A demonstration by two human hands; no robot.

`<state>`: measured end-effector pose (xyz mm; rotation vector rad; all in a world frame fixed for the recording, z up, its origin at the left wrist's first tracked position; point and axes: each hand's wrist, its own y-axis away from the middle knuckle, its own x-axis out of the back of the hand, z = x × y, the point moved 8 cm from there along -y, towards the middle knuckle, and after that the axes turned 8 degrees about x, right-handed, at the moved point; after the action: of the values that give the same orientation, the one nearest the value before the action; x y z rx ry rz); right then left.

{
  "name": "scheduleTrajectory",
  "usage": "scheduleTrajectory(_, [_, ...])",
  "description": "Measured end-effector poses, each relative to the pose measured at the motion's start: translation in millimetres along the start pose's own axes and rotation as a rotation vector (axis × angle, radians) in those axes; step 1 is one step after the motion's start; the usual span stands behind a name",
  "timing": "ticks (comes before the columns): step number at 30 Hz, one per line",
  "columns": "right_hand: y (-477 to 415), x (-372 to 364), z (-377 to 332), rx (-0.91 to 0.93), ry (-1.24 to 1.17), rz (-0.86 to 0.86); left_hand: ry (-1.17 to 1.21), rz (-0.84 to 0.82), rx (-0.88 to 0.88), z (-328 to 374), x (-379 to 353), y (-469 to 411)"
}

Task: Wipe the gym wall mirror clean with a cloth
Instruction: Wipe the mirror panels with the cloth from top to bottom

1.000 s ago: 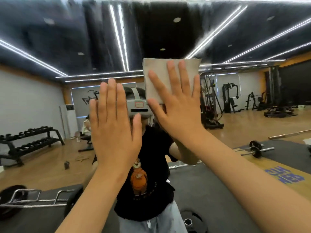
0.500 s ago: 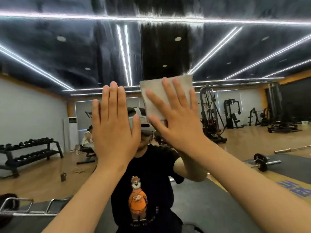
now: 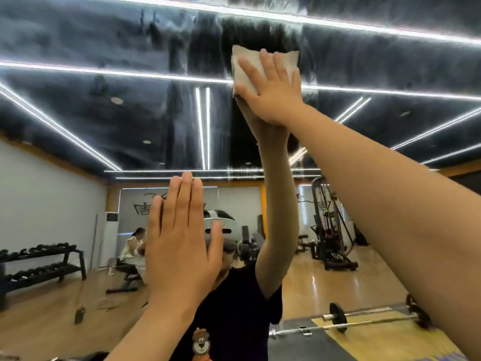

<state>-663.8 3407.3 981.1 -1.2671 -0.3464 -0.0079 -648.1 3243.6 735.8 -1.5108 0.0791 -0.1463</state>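
While the right hand [image 3: 270,95] presses the cloth [image 3: 248,56] flat, fingers straight and spread, high on the mirror [image 3: 117,113], I note the left hand [image 3: 182,246] lower down, palm flat against it, fingers straight and together.

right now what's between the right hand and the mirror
The cloth: the right hand presses it flat against the mirror with straight fingers, high on the glass. The head view shows this.
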Motion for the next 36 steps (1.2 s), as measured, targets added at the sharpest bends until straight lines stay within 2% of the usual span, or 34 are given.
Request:
scheduleTrajectory(6, [-20,11,27,-0.035,0.013,0.043,0.01,-0.003,0.005,-1,0,-3])
scheduleTrajectory(12, [34,0,32,-0.085,0.022,0.058,0.048,-0.022,0.012,-3,0,-1])
scheduleTrajectory(17, [143,-32,5,-0.019,-0.007,0.091,0.05,-0.009,0.019,-2,0,-2])
scheduleTrajectory(22, [304,-74,-52,0.033,-0.052,0.077,0.058,-0.038,0.022,0,2,-1])
scheduleTrajectory(26, [393,-100,-81,0.143,0.026,-0.004,0.061,-0.036,0.023,0,4,-2])
scheduleTrajectory(30, [367,-92,-72,0.148,-0.023,-0.017,0.077,-0.044,0.015,0,4,0])
scheduleTrajectory(36, [208,-54,-47,0.033,-0.027,0.06,0.076,-0.017,0.006,1,3,-1])
